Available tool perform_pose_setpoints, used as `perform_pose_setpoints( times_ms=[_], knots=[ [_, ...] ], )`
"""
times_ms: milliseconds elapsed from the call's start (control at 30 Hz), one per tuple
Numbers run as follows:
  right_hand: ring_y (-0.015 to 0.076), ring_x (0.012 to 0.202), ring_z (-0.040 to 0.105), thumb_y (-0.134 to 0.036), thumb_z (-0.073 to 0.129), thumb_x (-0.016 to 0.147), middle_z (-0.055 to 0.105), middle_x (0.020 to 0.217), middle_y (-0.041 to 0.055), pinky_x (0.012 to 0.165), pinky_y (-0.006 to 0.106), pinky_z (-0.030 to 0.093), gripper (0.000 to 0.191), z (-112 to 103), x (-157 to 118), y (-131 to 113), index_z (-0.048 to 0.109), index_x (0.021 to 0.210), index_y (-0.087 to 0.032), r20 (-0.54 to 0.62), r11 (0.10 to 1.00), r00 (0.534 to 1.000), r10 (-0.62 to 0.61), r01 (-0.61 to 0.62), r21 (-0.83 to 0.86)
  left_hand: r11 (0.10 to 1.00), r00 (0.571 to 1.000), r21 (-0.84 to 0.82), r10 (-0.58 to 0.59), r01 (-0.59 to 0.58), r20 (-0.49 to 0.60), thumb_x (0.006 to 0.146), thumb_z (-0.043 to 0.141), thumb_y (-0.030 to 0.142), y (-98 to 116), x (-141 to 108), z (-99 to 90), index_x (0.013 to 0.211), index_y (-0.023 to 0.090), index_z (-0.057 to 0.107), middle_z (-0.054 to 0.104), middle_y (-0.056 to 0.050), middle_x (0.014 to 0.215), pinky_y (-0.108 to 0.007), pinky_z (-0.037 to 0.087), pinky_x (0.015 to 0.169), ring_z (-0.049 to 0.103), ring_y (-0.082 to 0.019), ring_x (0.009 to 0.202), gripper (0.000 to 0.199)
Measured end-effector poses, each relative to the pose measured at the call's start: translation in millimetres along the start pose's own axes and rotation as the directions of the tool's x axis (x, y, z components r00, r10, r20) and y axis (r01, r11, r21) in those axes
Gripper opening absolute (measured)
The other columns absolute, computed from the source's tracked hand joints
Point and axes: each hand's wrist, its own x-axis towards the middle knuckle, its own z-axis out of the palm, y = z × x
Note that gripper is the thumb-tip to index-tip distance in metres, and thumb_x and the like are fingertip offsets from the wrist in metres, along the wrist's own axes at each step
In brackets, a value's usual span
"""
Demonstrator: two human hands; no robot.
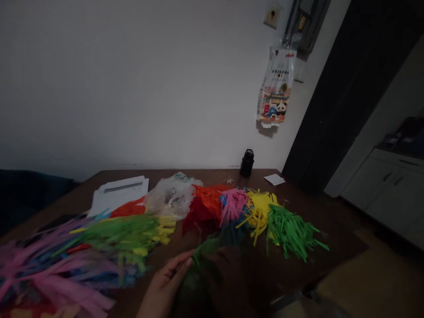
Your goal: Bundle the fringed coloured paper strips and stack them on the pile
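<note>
- Pinching the green piece (206,248) between thumb and fingers, the left hand (167,282) appears at lower centre.
- Right hand (229,271): dark and blurred, just right of the left hand, close to the green piece; whether it grasps anything cannot be told.
- Green piece: at the near side of the brown table (318,212), its lower part lost in shadow.
- Beyond the hands, left to right: clear plastic bag (172,194), orange-red strips (208,198), pink bundle (234,203), yellow bundle (262,206), green bundle (291,229).
- Left: a blurred multicoloured pile of strips (112,238), before white papers (119,194).
- Rear: black bottle (247,163), near the wall (149,88).
</note>
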Motion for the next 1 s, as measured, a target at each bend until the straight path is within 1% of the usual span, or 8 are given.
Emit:
perform_pose_setpoints(
  times_ms=[200, 300, 400, 533, 633, 767, 867, 1000],
  knots=[
    [0.0241, 0.095, 0.059, -0.014, 0.076, 0.072, 0.063, 0.100, 0.0045, 0.083, 0.038, 0.047, 0.035, 7.0, 8.0, -16.9, 0.063, 0.103, -0.025, -0.022, 0.996, 0.999, -0.028, 0.030, 0.089, 0.996, 0.998, 0.065, 0.059, -0.057, -0.036, 0.065, 0.069, 0.072, -2.9, -7.2, -9.8, 0.093, 0.021, 0.078, 0.080, -0.006, 0.089, -0.034, 0.060, 0.076, 0.075, -0.025, 0.081, 0.059],
    [0.0244, 0.089, 0.059, -0.013, 0.072, 0.075, 0.064, 0.094, 0.0041, 0.082, 0.040, 0.046, 0.024, 13.9, 8.4, -20.8, 0.064, 0.094, -0.024, -0.055, 0.997, 0.998, -0.040, 0.043, 0.062, 0.973, 0.988, 0.184, 0.151, -0.141, -0.043, 0.069, 0.064, 0.074, -4.8, -9.9, -13.1, 0.093, 0.022, 0.079, 0.081, -0.006, 0.092, -0.037, 0.060, 0.080, 0.075, -0.027, 0.086, 0.059],
    [0.0228, 0.086, 0.060, -0.008, 0.062, 0.081, 0.064, 0.089, 0.0042, 0.077, 0.037, 0.046, 0.016, 20.5, 8.2, -19.4, 0.064, 0.087, -0.023, -0.062, 0.999, 0.998, -0.011, 0.014, 0.052, 0.909, 0.968, 0.355, 0.248, -0.217, -0.045, 0.078, 0.058, 0.068, -8.8, -13.1, -18.6, 0.096, 0.025, 0.078, 0.080, -0.005, 0.098, -0.038, 0.058, 0.086, 0.075, -0.028, 0.094, 0.052],
    [0.0221, 0.087, 0.061, -0.016, 0.055, 0.090, 0.065, 0.090, 0.0050, 0.078, 0.037, 0.049, 0.012, 24.4, 5.7, -13.6, 0.064, 0.085, -0.023, -0.055, 0.998, 0.998, 0.025, -0.021, 0.066, 0.796, 0.927, 0.529, 0.373, -0.294, -0.045, 0.086, 0.054, 0.051, -13.7, -17.7, -30.3, 0.098, 0.026, 0.076, 0.080, -0.002, 0.102, -0.034, 0.059, 0.085, 0.075, -0.026, 0.095, 0.036],
    [0.0235, 0.094, 0.062, -0.027, 0.056, 0.092, 0.065, 0.099, 0.0073, 0.082, 0.038, 0.052, 0.012, 28.1, -0.5, -13.9, 0.062, 0.101, -0.024, -0.110, 0.995, 0.992, 0.054, -0.044, 0.093, 0.693, 0.868, 0.630, 0.493, -0.352, -0.056, 0.086, 0.055, 0.040, -15.5, -20.6, -35.8, 0.099, 0.027, 0.075, 0.080, -0.001, 0.102, -0.030, 0.058, 0.084, 0.076, -0.023, 0.093, 0.027],
    [0.0331, 0.118, 0.056, -0.039, 0.073, 0.078, 0.057, 0.128, 0.0157, 0.095, 0.047, 0.051, 0.069, 39.1, -9.2, -21.9, 0.044, 0.137, -0.020, -0.119, 0.997, 0.990, 0.071, -0.067, 0.037, 0.579, 0.792, 0.670, 0.610, -0.464, 0.022, 0.086, 0.055, 0.029, -16.7, -24.6, -33.5, 0.104, 0.027, 0.073, 0.079, -0.001, 0.103, -0.021, 0.059, 0.077, 0.076, -0.020, 0.089, 0.025],
    [0.0335, 0.122, 0.054, -0.022, 0.063, 0.081, 0.057, 0.131, 0.0156, 0.097, 0.052, 0.050, 0.062, 44.0, -8.0, -20.0, 0.043, 0.140, -0.020, -0.094, 0.997, 0.995, 0.038, -0.045, -0.070, 0.515, 0.752, 0.699, 0.657, -0.497, 0.050, 0.087, 0.055, 0.028, -17.6, -30.1, -34.5, 0.105, 0.027, 0.071, 0.080, -0.001, 0.102, -0.018, 0.059, 0.076, 0.077, -0.018, 0.088, 0.024],
    [0.0243, 0.114, 0.062, 0.000, 0.043, 0.083, 0.068, 0.118, 0.0098, 0.101, 0.053, 0.047, 0.047, 34.8, 0.7, -2.9, 0.060, 0.120, -0.022, -0.101, 0.977, 0.983, -0.153, 0.136, -0.162, 0.422, 0.727, 0.744, 0.676, -0.518, 0.122, 0.090, 0.055, 0.029, -21.8, -38.8, -52.8, 0.111, 0.030, 0.067, 0.080, 0.003, 0.101, -0.017, 0.057, 0.080, 0.076, -0.015, 0.087, 0.024]
  ],
)
